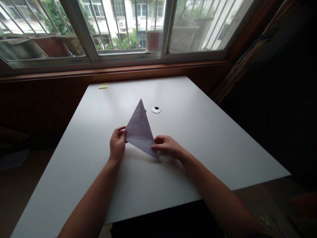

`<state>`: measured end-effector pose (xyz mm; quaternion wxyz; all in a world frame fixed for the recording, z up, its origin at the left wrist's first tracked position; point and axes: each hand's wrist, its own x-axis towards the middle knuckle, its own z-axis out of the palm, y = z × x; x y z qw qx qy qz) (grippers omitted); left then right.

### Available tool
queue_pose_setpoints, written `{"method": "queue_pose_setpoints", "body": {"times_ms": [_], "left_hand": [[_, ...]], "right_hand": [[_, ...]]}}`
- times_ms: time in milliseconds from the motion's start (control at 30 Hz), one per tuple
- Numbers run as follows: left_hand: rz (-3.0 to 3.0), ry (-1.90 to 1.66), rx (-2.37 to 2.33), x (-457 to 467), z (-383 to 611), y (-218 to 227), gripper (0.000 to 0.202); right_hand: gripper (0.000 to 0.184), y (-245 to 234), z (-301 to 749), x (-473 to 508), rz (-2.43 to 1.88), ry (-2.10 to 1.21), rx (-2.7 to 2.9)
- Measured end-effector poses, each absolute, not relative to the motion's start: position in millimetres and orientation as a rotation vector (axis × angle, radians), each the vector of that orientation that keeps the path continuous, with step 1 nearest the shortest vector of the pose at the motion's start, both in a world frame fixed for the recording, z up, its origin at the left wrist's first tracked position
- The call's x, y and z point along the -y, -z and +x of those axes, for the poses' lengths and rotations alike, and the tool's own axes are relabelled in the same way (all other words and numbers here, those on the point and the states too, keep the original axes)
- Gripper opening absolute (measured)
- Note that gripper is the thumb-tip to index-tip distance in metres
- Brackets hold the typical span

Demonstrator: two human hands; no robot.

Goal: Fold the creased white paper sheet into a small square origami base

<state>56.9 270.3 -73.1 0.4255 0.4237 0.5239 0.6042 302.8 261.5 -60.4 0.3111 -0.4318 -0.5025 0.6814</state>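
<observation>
A sheet of paper folded into a pale grey-violet triangle is held up over the white table, one point toward the window and another low on the right. My left hand pinches its left corner between thumb and fingers. On the opposite edge, my right hand grips the paper a little above the lower right point. Faint creases run across the paper's face. A small dark spot shows behind its right edge near the top; what it is I cannot make out.
The white table reaches to the wooden ledge under a barred window. A white round piece with a dark centre lies beyond the paper. Near the far left corner is a yellow slip.
</observation>
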Motion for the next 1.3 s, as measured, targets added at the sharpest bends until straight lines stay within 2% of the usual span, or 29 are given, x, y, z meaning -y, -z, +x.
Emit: {"method": "queue_pose_setpoints", "body": {"times_ms": [267, 467, 733, 1300], "left_hand": [[1.026, -1.568, -1.370, -275, 53, 75, 0.038], [1.018, -1.584, -1.346, -276, 50, 73, 0.037], [0.964, -1.367, -1.217, -279, 45, 74, 0.049], [1.151, -1.022, -1.065, -271, 52, 68, 0.041]], "right_hand": [[0.039, 61, 305, -262, -1.162, -1.762, 1.306], [0.038, 66, 308, -263, -1.133, -1.731, 1.321], [0.036, 71, 318, -265, -1.138, -1.625, 1.298], [0.032, 66, 320, -266, -1.063, -1.736, 1.140]]}}
